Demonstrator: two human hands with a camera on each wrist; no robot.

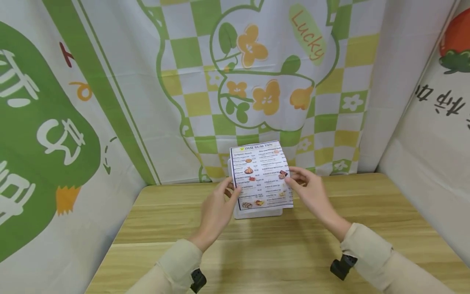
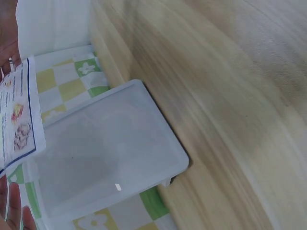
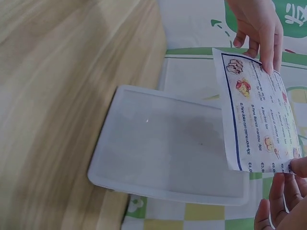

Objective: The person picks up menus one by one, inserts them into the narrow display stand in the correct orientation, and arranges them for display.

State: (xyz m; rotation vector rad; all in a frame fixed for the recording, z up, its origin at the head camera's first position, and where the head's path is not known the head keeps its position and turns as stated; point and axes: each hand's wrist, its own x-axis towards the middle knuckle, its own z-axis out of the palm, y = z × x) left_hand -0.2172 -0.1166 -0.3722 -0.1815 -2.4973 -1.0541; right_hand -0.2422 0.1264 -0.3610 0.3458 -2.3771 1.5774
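Together, the left hand (image 1: pixel 219 207) and right hand (image 1: pixel 311 195) pinched a blue-edged white paper menu (image 1: pixel 261 176).
Behind it, a white rectangular board (image 2: pixel 115 146) stood on the brown wooden worktop (image 1: pixel 264 253).

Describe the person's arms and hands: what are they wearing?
The left hand and right hand wear no gloves. Cream sleeves end in wide cuffs, each with a small, blocky black device beside it. No cables show.

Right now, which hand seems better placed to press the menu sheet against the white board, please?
Probably the left hand: in the head view, its edge of the menu sheet overlaps the white board; the other overhangs.
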